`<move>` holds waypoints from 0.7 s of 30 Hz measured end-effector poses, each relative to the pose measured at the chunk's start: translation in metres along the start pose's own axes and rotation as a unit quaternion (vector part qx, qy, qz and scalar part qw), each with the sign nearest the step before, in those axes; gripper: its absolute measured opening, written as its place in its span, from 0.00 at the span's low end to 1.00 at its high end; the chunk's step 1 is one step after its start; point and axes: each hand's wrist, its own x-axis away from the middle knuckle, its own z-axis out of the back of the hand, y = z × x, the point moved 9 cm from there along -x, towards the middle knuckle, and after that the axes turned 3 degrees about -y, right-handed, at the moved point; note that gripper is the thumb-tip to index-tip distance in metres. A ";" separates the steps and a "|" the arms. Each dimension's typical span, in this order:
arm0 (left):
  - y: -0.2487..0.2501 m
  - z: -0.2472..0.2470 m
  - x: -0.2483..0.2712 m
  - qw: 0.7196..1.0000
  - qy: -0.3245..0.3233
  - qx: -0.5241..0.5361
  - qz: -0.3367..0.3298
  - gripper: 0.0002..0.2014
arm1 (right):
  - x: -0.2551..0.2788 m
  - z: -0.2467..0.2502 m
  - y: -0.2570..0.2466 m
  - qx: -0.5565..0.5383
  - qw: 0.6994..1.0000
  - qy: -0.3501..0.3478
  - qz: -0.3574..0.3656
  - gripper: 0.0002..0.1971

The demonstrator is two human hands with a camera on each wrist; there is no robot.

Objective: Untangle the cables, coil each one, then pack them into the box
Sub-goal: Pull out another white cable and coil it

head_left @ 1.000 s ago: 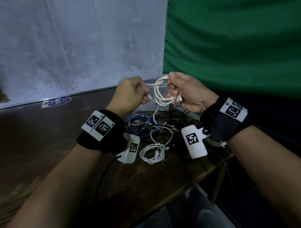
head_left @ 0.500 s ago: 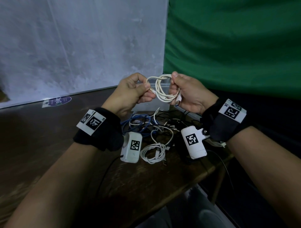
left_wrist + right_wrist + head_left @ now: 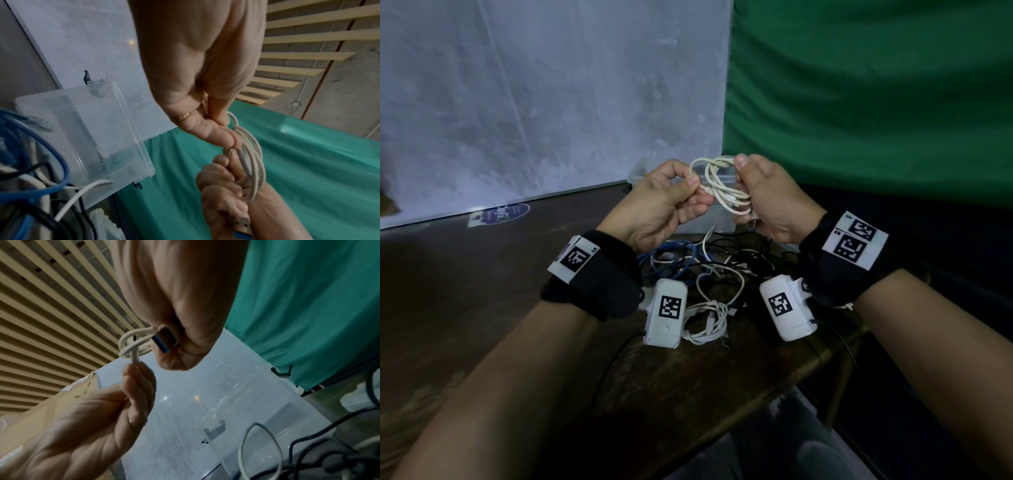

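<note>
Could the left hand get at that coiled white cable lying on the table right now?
Probably not yet: the left hand is pinching the cream cable that both hands hold. Nothing blocks the white coil itself.

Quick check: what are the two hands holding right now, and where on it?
Both hold one cream cable: the right hand grips the bundled loops and USB plug; the left hand pinches the free end.

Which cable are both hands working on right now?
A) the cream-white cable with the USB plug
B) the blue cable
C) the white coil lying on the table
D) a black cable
A: the left hand pinches a strand and the right hand grips the loops of the cream-white cable, held up above the pile in front of the clear box; its USB plug shows by the right palm.
</note>
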 end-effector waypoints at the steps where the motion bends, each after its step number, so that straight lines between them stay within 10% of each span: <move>1: 0.000 0.000 0.000 1.000 -0.001 0.002 0.000 0.10 | -0.001 0.000 0.000 0.008 1.000 0.000 0.004 0.13; 21: -0.009 -0.014 0.003 0.999 0.012 -0.008 0.047 0.09 | -0.002 0.010 -0.007 0.140 0.989 0.041 0.033 0.13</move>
